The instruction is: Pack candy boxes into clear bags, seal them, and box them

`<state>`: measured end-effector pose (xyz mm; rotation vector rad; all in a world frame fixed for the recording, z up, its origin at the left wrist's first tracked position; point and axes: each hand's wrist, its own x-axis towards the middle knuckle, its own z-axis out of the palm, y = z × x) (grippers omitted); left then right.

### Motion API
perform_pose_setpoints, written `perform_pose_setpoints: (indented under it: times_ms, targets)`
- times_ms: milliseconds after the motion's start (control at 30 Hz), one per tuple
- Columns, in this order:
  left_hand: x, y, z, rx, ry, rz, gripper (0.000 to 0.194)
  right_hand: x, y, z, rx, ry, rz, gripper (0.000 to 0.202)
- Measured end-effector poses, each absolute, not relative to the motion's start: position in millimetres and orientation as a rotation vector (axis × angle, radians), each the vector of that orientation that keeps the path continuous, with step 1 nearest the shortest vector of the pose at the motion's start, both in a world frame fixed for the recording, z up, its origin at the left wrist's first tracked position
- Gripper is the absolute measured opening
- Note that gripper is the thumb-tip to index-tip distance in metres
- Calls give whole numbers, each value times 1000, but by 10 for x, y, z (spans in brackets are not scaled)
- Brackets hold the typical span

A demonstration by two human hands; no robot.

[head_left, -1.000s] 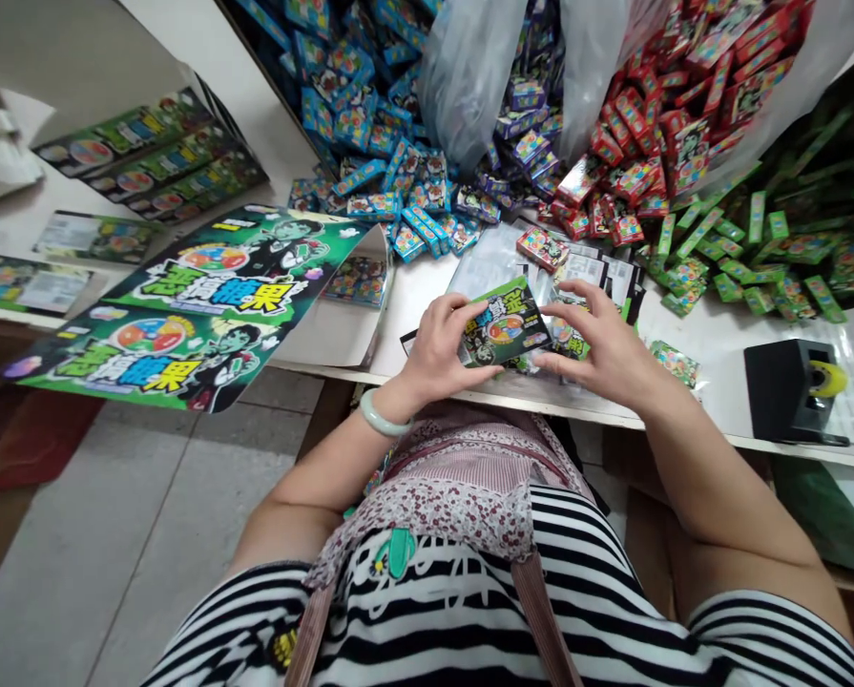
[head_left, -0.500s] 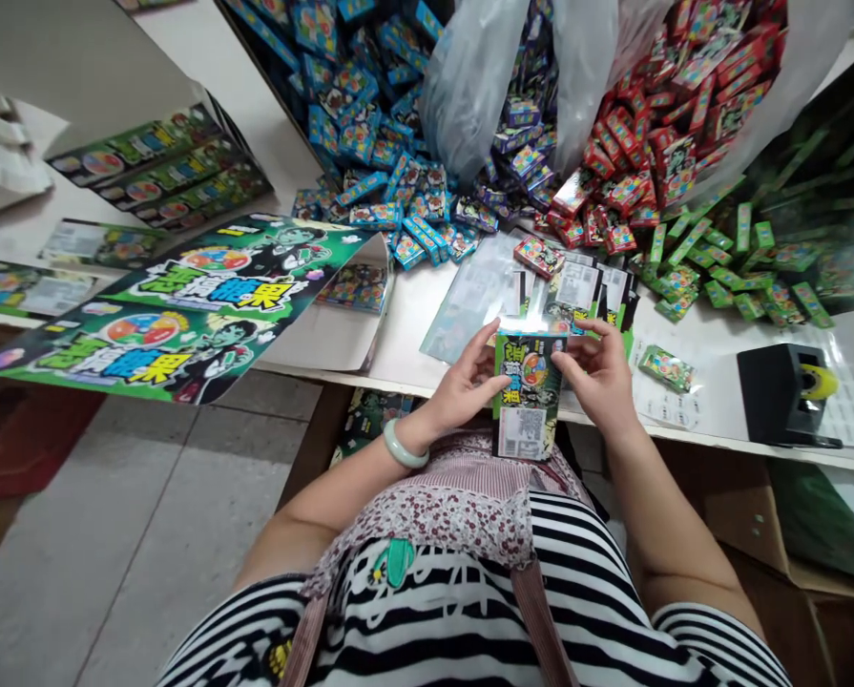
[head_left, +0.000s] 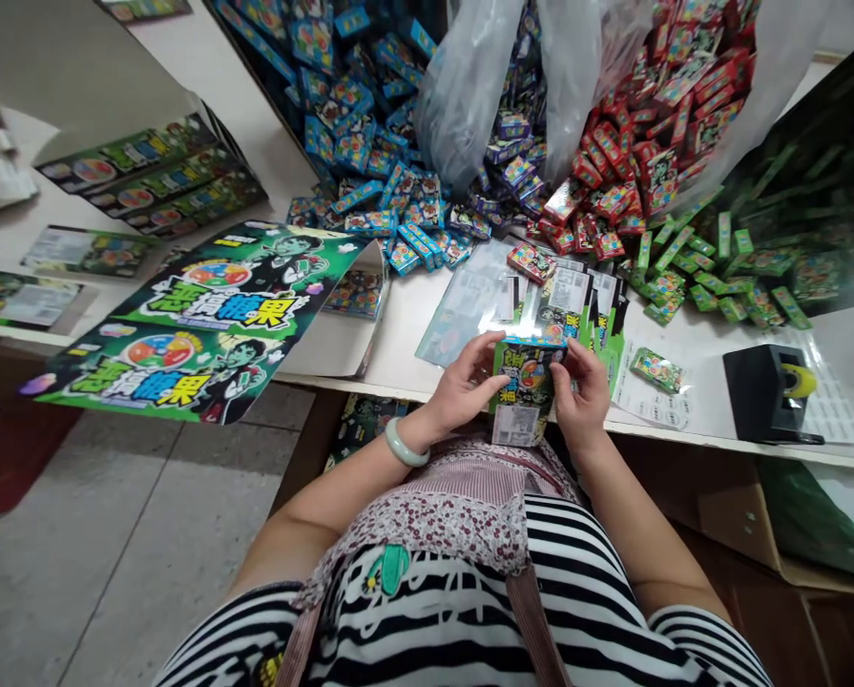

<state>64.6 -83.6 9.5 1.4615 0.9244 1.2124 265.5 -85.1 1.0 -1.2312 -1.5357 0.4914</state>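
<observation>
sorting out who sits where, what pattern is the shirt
The shirt has black and white stripes, clearest in the head view.

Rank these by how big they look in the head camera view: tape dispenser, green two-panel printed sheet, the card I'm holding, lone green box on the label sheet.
1. Two-panel printed sheet, clearly largest
2. Tape dispenser and held card, too close to rank
3. Lone green box, smallest

Printed pkg (head_left: 523, 386) btwn L hand (head_left: 469, 386) & R hand (head_left: 582, 393).
</observation>
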Motion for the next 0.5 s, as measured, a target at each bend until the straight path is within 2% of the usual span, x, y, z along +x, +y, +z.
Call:
perform_pose_setpoints:
  times_ms: [100,233,300,433,500]
  targets:
    - [590,-782,269,1413,805,1144,55,2710,-730,173,-1135,-1520,654,35]
    - [468,-836,360,1441,744,1017,54,2837,-628,458,-1014,-1772,971,28]
    - [449,-873,345,1435,801,1066,48,2868,-621,529,-976,-1894,953,28]
    - [520,-829,352,1380,966,1320,18,2790,-637,552,-1051,-1853,763,22]
    - [565,-777,388,1367,993,1362,18,2719,-642,547,-1107,-1746,765,15]
